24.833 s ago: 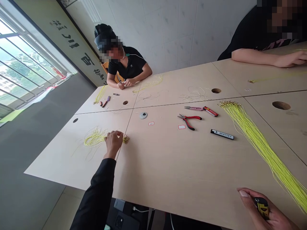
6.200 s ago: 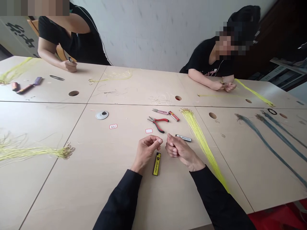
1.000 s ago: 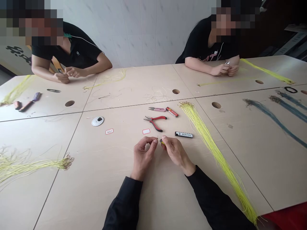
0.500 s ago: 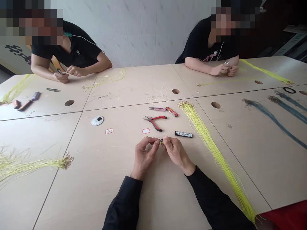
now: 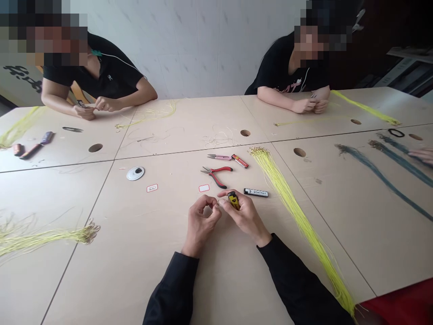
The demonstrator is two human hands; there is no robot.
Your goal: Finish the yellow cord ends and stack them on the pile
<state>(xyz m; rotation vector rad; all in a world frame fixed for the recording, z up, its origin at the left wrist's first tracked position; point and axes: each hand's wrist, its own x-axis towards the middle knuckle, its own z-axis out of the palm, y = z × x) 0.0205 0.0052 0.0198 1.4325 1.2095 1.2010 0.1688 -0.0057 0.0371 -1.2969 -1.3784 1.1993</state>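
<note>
Yellow lighter (image 5: 234,201): clamped in the grip of the right hand (image 5: 249,217), its black top poking up beside the thumb and its lower end hidden by the hand. Just beside it, the left hand (image 5: 201,221) bends into a rough ring, thumb and forefinger together on a thin sliver (image 5: 218,203) too small to name.

To the right on the smooth, pale desk (image 5: 233,289) runs a long sheaf of neon-yellow cords (image 5: 301,212), gold-coloured metal fittings bunched at its far end. Another yellow bundle (image 5: 57,235) is cut off at the left edge, its strands looser and frayed-looking. Beyond the hands lie a white lighter (image 5: 256,192), pliers (image 5: 218,176) with curved red-and-black handles standing apart, pink-handled snips (image 5: 219,157) and a red lighter (image 5: 240,161) near the snips. Teal cords (image 5: 367,164) spread farther right, near a blurred hand (image 5: 422,155) cut by the edge. Across sit two people in black; what their fingers hold is hard to make out
</note>
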